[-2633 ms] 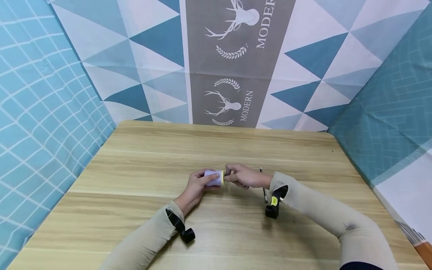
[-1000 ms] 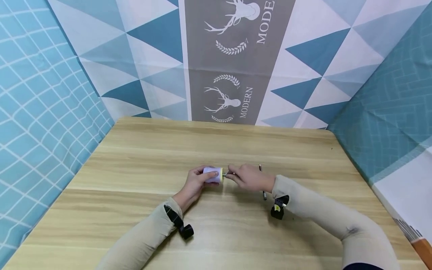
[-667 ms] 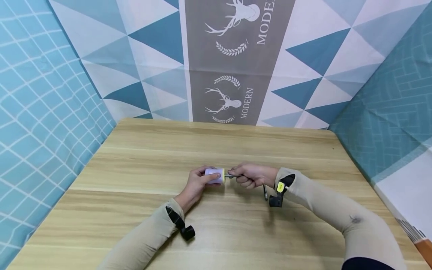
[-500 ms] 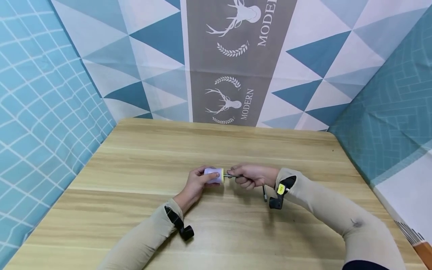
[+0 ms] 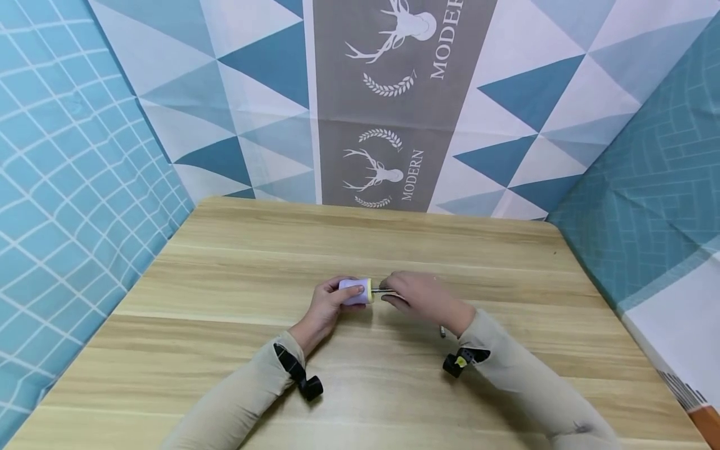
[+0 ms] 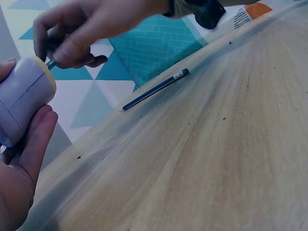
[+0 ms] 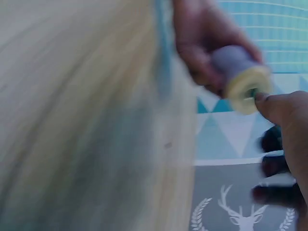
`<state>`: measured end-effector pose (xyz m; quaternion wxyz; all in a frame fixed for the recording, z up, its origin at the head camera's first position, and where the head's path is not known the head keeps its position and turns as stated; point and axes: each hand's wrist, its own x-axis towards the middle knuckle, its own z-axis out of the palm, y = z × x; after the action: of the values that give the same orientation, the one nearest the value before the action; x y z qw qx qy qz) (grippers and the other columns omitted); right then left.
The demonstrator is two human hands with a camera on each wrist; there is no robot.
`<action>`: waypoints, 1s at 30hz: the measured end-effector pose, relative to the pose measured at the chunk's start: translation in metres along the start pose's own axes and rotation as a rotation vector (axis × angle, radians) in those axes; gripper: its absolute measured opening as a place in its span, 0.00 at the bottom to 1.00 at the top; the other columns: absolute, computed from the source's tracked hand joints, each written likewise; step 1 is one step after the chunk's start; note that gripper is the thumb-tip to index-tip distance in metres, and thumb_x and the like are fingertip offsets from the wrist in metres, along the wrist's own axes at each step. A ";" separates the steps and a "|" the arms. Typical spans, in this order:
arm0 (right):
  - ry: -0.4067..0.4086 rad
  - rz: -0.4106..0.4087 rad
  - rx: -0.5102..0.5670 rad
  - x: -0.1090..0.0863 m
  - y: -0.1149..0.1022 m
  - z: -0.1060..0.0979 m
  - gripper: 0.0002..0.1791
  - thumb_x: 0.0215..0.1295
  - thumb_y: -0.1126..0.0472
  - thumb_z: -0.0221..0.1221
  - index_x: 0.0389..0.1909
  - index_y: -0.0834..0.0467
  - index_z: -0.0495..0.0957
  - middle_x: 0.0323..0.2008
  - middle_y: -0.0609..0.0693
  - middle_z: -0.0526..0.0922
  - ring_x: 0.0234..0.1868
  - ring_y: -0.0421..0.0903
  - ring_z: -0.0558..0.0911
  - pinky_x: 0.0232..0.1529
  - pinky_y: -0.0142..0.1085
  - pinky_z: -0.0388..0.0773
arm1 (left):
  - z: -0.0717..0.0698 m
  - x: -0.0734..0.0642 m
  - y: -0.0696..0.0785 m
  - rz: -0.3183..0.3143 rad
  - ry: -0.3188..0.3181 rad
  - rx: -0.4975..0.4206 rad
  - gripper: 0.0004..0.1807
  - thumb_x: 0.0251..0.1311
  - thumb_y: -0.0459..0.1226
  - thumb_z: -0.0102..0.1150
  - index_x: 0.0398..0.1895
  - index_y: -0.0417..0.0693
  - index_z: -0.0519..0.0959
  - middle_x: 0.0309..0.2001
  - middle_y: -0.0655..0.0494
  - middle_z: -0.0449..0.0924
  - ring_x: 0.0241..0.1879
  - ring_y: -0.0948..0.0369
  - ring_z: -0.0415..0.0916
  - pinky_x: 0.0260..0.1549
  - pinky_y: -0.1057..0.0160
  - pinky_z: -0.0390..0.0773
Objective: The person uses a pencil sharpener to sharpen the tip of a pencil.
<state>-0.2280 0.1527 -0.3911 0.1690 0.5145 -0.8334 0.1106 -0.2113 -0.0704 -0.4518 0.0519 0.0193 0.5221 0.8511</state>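
My left hand grips a lilac pencil sharpener with a cream end, lying on its side above the table. From the hole in that end a dark pencil sticks out to the right. My right hand is at its outer end, thumb and index finger pinching it. In the left wrist view the sharpener rests in the left hand's fingers, and only a bit of the pencil shows. The right wrist view is blurred; there the cream end faces the right thumb.
A second pencil with a dark barrel lies on the wooden table; my right hand and wrist hide most of it from the head view. A patterned cloth hangs behind the table's far edge.
My right hand turns back and forth at the pencil; its back now faces up and the wrist sits lower. More pencil shows than at first. The left hand and sharpener stay nearly still.
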 end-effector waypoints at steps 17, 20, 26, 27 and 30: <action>0.331 -0.428 -0.237 0.015 0.012 0.029 0.11 0.70 0.67 0.39 0.29 0.58 0.67 0.10 0.42 0.62 0.11 0.36 0.59 0.07 0.24 0.53 | -0.001 -0.001 0.001 -0.032 0.014 0.011 0.08 0.53 0.24 0.63 0.34 0.43 0.85 0.39 0.48 0.81 0.36 0.55 0.81 0.33 0.55 0.90; 0.282 -0.355 -0.076 0.014 0.010 0.031 0.13 0.76 0.63 0.43 0.28 0.57 0.65 0.09 0.41 0.61 0.10 0.35 0.58 0.08 0.22 0.52 | -0.001 0.000 0.000 -0.036 0.022 0.010 0.08 0.53 0.23 0.63 0.33 0.41 0.85 0.38 0.49 0.81 0.35 0.55 0.81 0.34 0.55 0.90; 0.094 -0.095 0.250 0.015 0.007 0.024 0.13 0.60 0.70 0.63 0.28 0.57 0.66 0.12 0.42 0.65 0.14 0.32 0.59 0.12 0.21 0.55 | 0.000 0.001 -0.001 -0.044 0.043 -0.001 0.06 0.54 0.24 0.63 0.34 0.37 0.84 0.35 0.48 0.80 0.32 0.56 0.81 0.32 0.56 0.90; 0.065 -0.052 0.286 0.015 0.006 0.023 0.13 0.61 0.69 0.63 0.28 0.57 0.66 0.12 0.43 0.67 0.14 0.32 0.61 0.12 0.22 0.58 | 0.000 0.001 -0.001 -0.046 0.044 0.001 0.06 0.54 0.24 0.62 0.35 0.36 0.84 0.35 0.48 0.80 0.32 0.56 0.81 0.32 0.56 0.90; -0.029 0.091 0.410 0.017 0.004 0.018 0.12 0.65 0.67 0.61 0.29 0.56 0.67 0.16 0.49 0.75 0.16 0.34 0.64 0.14 0.25 0.63 | -0.001 0.001 -0.001 -0.052 0.049 0.005 0.07 0.54 0.25 0.63 0.37 0.35 0.83 0.36 0.47 0.80 0.32 0.56 0.82 0.32 0.57 0.90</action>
<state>-0.2413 0.1337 -0.4011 0.0434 0.5015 -0.8182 0.2779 -0.2123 -0.0706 -0.4534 0.0610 -0.0147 0.5256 0.8484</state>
